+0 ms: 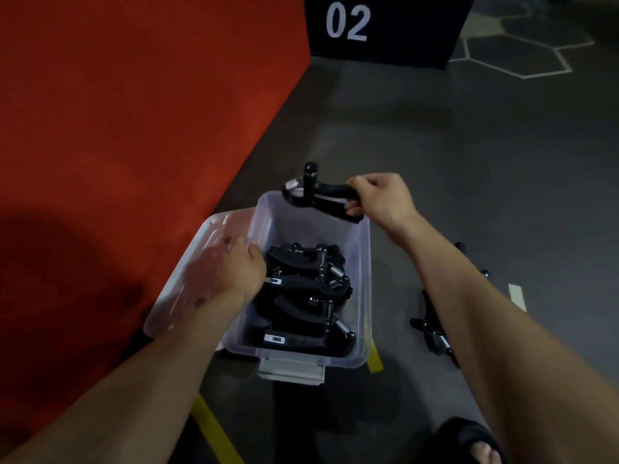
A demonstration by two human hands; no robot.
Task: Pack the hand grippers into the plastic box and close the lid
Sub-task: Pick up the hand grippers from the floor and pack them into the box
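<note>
A clear plastic box (363, 262) stands on the grey floor with several black hand grippers (301, 286) piled inside. My right hand (382, 199) pinches the handles of another black hand gripper (318, 192) above the box's far rim, spring end pointing left. My left hand (239, 266) reaches over the box's left wall, fingers down on the handle of a gripper inside; whether it grips that handle is hidden. The clear lid (187, 279) lies tilted against the box's left side, partly under my left arm.
More hand grippers (432, 329) lie on the floor right of the box, partly behind my right arm. A red mat (117, 128) covers the left. A black block marked 02 (378, 25) stands at the back. Yellow tape (214, 426) marks the floor. A sandalled foot (475, 443) shows at the bottom.
</note>
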